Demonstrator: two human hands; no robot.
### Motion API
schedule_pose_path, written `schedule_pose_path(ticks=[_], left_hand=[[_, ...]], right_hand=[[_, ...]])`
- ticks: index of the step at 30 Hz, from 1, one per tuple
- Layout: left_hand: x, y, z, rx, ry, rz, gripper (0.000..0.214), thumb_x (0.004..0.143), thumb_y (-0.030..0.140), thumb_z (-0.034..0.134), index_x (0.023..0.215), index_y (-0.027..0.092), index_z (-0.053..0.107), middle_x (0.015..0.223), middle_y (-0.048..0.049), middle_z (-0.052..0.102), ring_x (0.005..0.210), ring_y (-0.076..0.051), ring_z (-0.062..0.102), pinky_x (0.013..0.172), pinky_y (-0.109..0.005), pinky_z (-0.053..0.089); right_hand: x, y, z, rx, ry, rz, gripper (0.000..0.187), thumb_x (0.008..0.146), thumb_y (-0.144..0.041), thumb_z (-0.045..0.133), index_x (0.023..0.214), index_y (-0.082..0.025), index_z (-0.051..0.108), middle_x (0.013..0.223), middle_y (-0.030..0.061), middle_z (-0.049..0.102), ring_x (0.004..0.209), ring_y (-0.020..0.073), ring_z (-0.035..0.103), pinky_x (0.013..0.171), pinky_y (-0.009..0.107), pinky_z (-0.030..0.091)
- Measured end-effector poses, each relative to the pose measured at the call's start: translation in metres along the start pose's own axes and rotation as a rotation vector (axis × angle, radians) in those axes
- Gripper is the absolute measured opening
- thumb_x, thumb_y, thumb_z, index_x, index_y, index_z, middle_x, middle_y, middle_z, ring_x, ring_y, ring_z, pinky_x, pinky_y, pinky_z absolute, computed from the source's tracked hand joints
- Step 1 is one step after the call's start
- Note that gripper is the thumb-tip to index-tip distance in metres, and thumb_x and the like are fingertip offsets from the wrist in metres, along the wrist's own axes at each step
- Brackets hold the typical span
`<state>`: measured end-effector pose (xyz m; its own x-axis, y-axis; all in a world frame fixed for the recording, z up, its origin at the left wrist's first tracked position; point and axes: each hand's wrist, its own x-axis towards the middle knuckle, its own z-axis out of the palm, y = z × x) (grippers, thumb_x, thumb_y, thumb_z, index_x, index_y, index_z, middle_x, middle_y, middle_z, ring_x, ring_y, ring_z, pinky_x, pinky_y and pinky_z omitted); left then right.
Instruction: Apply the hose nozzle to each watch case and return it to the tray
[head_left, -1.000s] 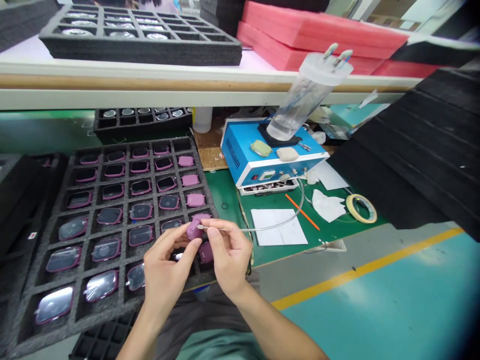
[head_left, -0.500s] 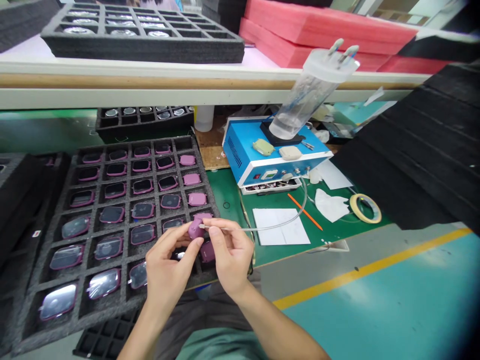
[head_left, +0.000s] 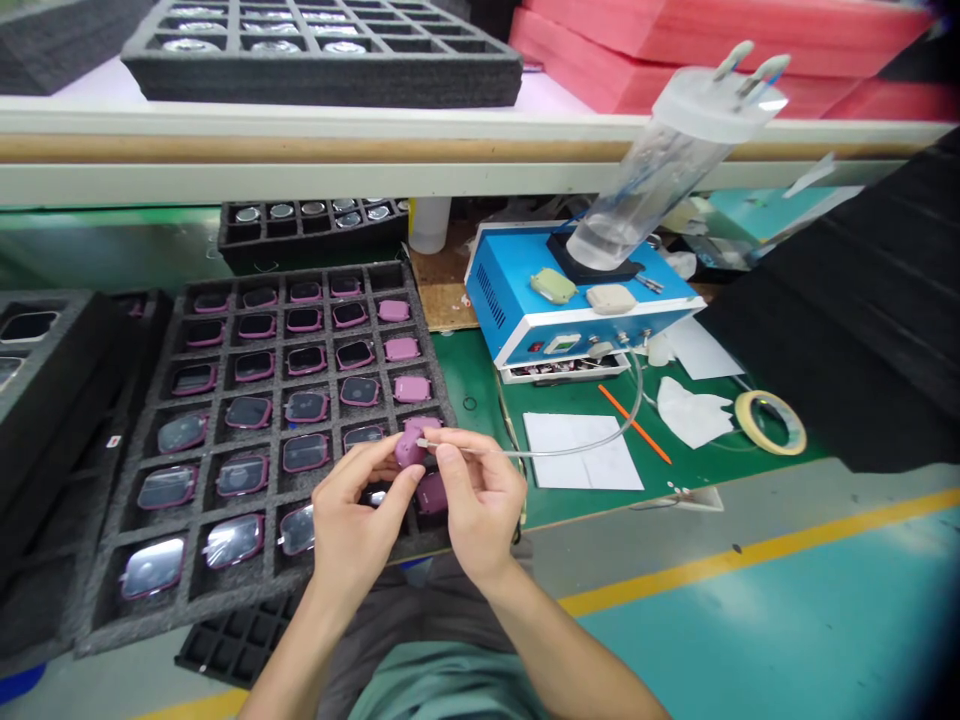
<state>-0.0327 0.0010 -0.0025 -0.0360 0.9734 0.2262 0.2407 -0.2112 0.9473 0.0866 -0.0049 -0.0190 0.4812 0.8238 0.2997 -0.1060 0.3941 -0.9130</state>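
Note:
Between the fingertips of my left hand (head_left: 360,500) is a small purple watch case (head_left: 409,449), tilted up on its side. My right hand (head_left: 484,500) pinches the end of a clear thin tube (head_left: 555,454), whose pale tip meets the purple case. Below both hands lies a grey foam tray (head_left: 274,545), its cells holding purple-framed watches with dark glass faces. Plain purple pieces (head_left: 402,348) fill part of its right column. The tube runs back to a blue box-shaped machine (head_left: 517,270), with a clear cylinder (head_left: 645,190) on top.
To the right lie white paper (head_left: 581,455), an orange stick (head_left: 634,424), crumpled white tissue (head_left: 691,412) and a tape roll (head_left: 771,422). A shelf edge (head_left: 300,180) crosses above, bearing a black foam tray (head_left: 330,82) and red foam blocks (head_left: 712,45). Dark foam trays are stacked at left (head_left: 56,420).
The whole scene has shifted slightly to the right as the head camera turned. Both hands keep the watch case and tube tip together in nearly the same pose.

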Motion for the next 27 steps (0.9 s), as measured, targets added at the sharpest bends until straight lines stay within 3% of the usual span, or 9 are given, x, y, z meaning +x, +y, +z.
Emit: schedule_pose_path(ticks=[27], left_hand=[[0.0014, -0.0015, 0.0027, 0.005, 0.015, 0.061, 0.024, 0.086, 0.019, 0.082, 0.109, 0.022, 0.083, 0.092, -0.0005, 0.080, 0.076, -0.012, 0.074, 0.073, -0.019, 0.062]], right_hand=[[0.0010, 0.0007, 0.0002, 0.041, -0.008, -0.008, 0.012, 0.096, -0.016, 0.070, 0.099, -0.023, 0.080, 0.097, 0.0024, 0.085, 0.088, 0.0137, 0.083, 0.082, 0.021, 0.068]])
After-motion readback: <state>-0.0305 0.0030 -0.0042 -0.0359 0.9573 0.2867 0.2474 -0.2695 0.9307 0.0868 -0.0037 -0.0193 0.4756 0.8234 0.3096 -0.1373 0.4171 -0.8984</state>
